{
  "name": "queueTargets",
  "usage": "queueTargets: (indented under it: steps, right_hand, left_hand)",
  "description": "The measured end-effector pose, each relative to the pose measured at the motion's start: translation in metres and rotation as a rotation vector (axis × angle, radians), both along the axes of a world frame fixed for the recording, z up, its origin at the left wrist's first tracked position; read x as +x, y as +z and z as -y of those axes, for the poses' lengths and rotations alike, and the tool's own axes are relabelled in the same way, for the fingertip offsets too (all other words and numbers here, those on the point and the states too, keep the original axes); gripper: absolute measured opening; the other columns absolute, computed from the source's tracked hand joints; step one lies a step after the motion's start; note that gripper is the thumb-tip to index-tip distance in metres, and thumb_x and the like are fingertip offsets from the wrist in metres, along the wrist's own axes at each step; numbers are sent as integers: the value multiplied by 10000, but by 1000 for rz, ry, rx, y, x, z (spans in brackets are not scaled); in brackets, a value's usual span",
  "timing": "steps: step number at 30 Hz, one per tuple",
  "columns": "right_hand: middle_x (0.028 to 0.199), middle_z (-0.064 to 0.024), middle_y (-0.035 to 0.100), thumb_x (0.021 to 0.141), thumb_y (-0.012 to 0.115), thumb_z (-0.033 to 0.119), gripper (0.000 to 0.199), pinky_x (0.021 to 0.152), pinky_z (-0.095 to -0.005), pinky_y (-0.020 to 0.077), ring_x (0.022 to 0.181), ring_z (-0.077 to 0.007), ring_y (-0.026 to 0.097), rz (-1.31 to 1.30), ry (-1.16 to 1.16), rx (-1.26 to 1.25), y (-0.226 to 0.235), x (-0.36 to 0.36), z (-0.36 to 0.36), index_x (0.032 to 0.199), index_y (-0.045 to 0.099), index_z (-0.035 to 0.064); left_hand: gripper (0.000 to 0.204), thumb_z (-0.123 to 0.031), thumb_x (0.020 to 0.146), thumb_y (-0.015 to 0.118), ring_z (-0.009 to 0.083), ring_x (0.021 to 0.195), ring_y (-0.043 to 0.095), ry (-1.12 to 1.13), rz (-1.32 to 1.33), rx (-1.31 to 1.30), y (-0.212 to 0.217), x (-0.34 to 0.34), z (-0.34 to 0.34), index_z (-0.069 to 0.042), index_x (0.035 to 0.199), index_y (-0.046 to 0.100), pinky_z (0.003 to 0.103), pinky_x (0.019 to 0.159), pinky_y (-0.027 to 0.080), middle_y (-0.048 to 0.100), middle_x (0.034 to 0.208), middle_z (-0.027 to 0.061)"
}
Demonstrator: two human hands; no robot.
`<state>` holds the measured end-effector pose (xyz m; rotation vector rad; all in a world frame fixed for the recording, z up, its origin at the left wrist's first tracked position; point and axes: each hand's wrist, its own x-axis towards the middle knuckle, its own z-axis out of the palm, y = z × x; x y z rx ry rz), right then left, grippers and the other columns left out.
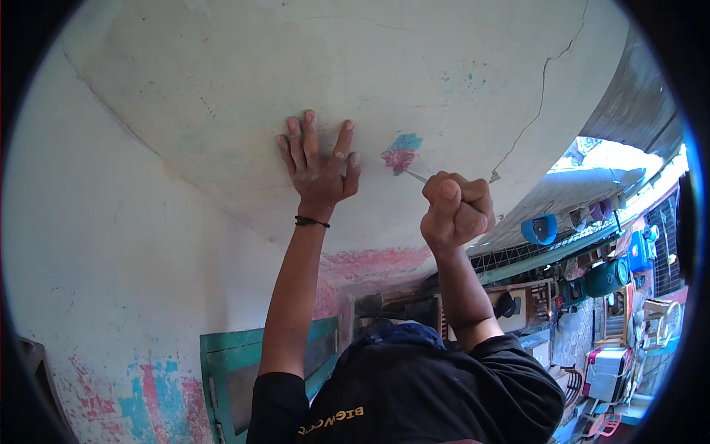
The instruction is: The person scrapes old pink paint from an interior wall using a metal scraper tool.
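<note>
Right hand (457,211): fist curled tight round thin, metal-looking tool (416,177), handle hidden in grip. Tool tip at lower edge of small, ragged pink-and-blue paint patch (399,157) on off-white painted wall (222,89). Shallow angle, short strokes probably best, lifting pale coat without gouging. Left hand (318,166): fingers spread, laid on wall left of patch, holding nothing; good brace, clear of tip. Farther right, long jagged crack (544,85): lighter pressure seems wise there.

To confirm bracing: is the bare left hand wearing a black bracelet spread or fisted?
Spread: the left hand shows fingers extended against the pale, cracked wall.
</note>
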<state>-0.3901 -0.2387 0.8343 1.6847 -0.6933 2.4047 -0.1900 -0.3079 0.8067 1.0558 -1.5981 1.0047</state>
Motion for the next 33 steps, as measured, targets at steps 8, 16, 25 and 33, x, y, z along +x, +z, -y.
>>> queueTargets:
  steps: [8, 16, 25, 33]
  right_hand:
    - [647, -29, 535, 943, 685, 25, 426, 385, -261, 354, 478, -102, 486, -143, -78, 0, 0, 5, 5, 690, 343, 58]
    - [659, -40, 532, 951, 675, 9, 430, 383, -260, 349, 459, -122, 490, -78, -18, 22, -1, -3, 4, 690, 336, 48]
    - [683, -48, 577, 942, 675, -8, 378, 402, -254, 343, 484, -106, 478, 90, 67, 1, -17, 3, 6, 689, 398, 39]
    - [690, -41, 574, 928, 692, -17, 329, 409, -242, 346, 476, -120, 445, 5, 1, -27, -18, -2, 7, 763, 418, 64]
  left_hand:
    - [467, -411, 988, 423, 434, 1501, 263, 1, 0, -2, 1, 4, 0, -320, 1419, 577, 574, 1237, 113, 385, 1560, 229]
    - [472, -424, 993, 410, 431, 1504, 257, 5, 1, -9, 1, 3, 1, -309, 1419, 579, 572, 1239, 100, 374, 1568, 224]
    - [471, -431, 991, 418, 432, 1503, 258, 1, 5, -6, -1, 1, -1, -307, 1414, 583, 576, 1235, 113, 378, 1567, 219]
    - [471, -418, 977, 428, 432, 1504, 258, 0, -1, 3, 1, -1, 0, -310, 1405, 590, 576, 1237, 111, 383, 1567, 220]
